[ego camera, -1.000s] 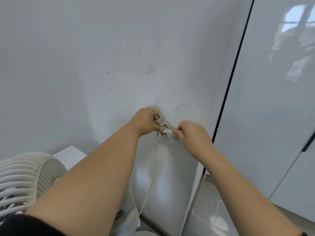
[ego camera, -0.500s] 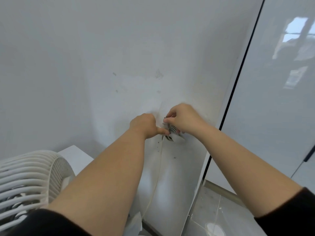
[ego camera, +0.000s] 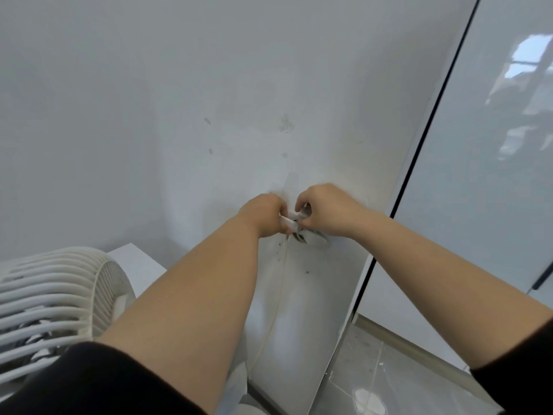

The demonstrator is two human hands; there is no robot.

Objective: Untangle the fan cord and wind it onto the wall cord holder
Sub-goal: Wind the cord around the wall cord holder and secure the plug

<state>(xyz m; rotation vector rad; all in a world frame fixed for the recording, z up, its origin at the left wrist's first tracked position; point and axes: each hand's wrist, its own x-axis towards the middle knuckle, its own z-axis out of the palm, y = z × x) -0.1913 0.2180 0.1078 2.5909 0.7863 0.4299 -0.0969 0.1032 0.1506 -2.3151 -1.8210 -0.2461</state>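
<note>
The left hand (ego camera: 263, 215) has moved up against the right hand (ego camera: 329, 211); both grips now clench the fan cord (ego camera: 289, 223) at the cord holder (ego camera: 312, 237).

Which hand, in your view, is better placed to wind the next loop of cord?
Probably the left hand: it grips the white fan cord beside the round wall holder, while the right hand merely pinches the cord there.

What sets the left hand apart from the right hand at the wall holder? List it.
The left hand grips a straight white stretch of cord; the right hand pinches cord just above the cord holder.
The left hand sits left of the holder, lower; the right hand sits over it, higher.
Shared: both are curled, close together at the wall, on bare forearms.
</note>
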